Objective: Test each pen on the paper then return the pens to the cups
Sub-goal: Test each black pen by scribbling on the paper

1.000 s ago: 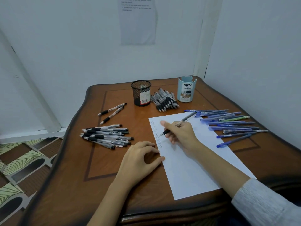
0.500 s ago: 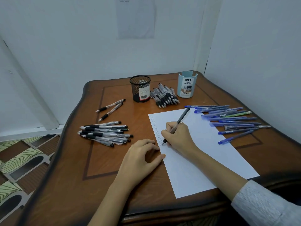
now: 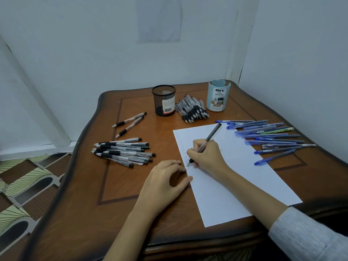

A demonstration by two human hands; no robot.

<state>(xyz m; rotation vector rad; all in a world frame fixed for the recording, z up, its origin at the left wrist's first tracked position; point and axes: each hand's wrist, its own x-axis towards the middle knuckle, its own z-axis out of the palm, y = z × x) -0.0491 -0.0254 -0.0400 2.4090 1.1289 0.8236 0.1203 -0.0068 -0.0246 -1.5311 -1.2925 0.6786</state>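
A dark pen (image 3: 207, 142) is gripped by the right hand (image 3: 206, 156), its tip set on the paper (image 3: 244, 178) near the left edge. The left hand (image 3: 165, 182), loosely curled and holding nothing, is rested on the wooden table (image 3: 113, 204) against that edge. Two cups (image 3: 164, 100) are stood at the back, by white walls (image 3: 94, 53).

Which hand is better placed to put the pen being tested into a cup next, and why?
Right: the right hand grips the pen, nearer the blue cup; the left hand rests at the edge of the paper, holding nothing.
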